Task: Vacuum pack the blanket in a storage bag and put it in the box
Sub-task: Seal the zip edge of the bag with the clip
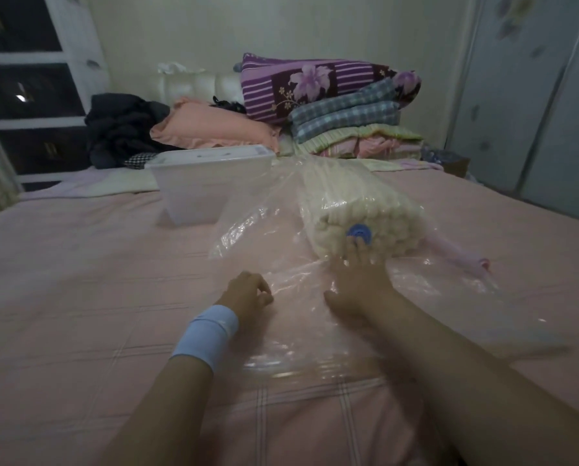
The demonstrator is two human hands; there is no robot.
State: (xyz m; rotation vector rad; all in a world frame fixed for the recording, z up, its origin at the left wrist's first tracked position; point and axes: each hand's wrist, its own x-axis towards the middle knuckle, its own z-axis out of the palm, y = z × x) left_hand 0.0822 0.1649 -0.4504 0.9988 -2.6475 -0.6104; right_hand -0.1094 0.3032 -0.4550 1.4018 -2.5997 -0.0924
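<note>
Blanket rolled up inside bag on bed, blue valve at bag's near side. Right hand flat on bag, fingers spread up to valve; left hand curled at bag's near-left edge, hold on plastic unclear. Box just beyond bag's left corner, partly veiled by its plastic; pillow and folded bedding farther beyond bag.

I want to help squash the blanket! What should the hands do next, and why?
Probably open the blue valve: the right hand touches the bag just below it with straight fingers, and the bag round the blanket looks puffy, so air likely must come out before it fits the box.
</note>
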